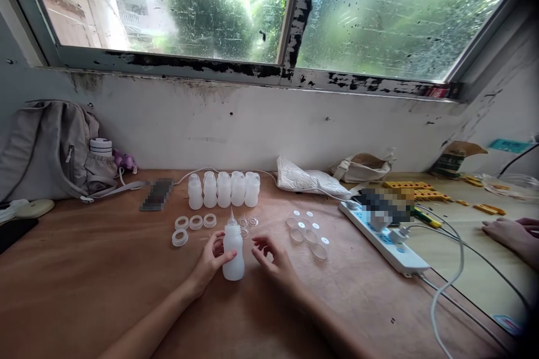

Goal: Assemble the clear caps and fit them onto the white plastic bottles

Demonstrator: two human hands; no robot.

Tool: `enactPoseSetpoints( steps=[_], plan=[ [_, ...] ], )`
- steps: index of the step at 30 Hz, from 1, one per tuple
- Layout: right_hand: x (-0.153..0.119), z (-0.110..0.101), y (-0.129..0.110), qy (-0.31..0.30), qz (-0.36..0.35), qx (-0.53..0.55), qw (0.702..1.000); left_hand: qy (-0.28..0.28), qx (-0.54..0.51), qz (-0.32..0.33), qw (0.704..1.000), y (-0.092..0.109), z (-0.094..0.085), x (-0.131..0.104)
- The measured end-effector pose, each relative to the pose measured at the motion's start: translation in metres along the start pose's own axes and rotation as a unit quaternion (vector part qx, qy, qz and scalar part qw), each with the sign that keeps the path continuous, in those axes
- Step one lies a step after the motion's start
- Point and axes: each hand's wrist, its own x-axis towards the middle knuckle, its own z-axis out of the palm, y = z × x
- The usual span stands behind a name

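My left hand point(211, 259) is wrapped round a translucent white baby bottle point(233, 261), which stands upright with a thin clear pointed piece point(232, 219) on its mouth. Right of the bottle, my right hand point(272, 258) hovers with its fingers apart and slightly bent, touching nothing that I can see. Several white collar rings point(196, 222) lie left of the bottle. Just behind it are several small clear round pieces point(252, 221), partly hidden. Farther right lie several clear caps point(319, 251) and small white discs point(301, 225).
At the back stands a row of several similar bottles point(224, 189). A white power strip point(389, 241) with cables lies on the right. Along the wall are a grey backpack point(46, 146), a white plastic package point(309, 179) and a beige pouch point(362, 168). Another person's hand point(511, 236) rests far right.
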Motion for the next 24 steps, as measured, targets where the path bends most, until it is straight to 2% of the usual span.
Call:
enactPoseSetpoints(
  steps=[4, 6, 8, 10, 12, 14, 17, 21, 24],
  plan=[
    [-0.006, -0.04, 0.014, 0.095, -0.042, -0.136, 0.985, 0.004, -0.001, -0.002, 1.0, 0.001, 0.001, -0.002],
    [-0.012, -0.065, 0.027, 0.152, -0.049, -0.217, 0.963, 0.01, 0.0, -0.002, 1.0, 0.001, 0.001, -0.004],
    [-0.019, -0.088, 0.042, 0.215, -0.02, -0.294, 0.931, 0.01, 0.003, 0.001, 1.0, 0.001, 0.001, -0.005],
    [-0.026, -0.106, 0.057, 0.23, 0.013, -0.336, 0.913, 0.003, 0.009, 0.005, 1.0, 0.001, 0.0, -0.005],
    [-0.033, -0.115, 0.067, 0.225, 0.047, -0.348, 0.909, -0.007, 0.015, 0.009, 1.0, 0.002, 0.0, -0.005],
    [-0.037, -0.114, 0.067, 0.212, 0.068, -0.336, 0.915, -0.015, 0.023, 0.015, 1.0, 0.002, 0.0, -0.006],
    [-0.035, -0.102, 0.048, 0.208, 0.067, -0.272, 0.937, -0.024, 0.048, 0.024, 0.998, 0.002, 0.0, -0.006],
    [-0.022, -0.077, 0.005, 0.186, 0.062, -0.032, 0.98, -0.036, 0.089, 0.039, 0.995, 0.001, -0.002, -0.004],
    [-0.01, -0.059, -0.015, 0.179, 0.056, 0.09, 0.978, -0.055, 0.103, 0.048, 0.992, 0.001, -0.006, -0.003]
  ],
)
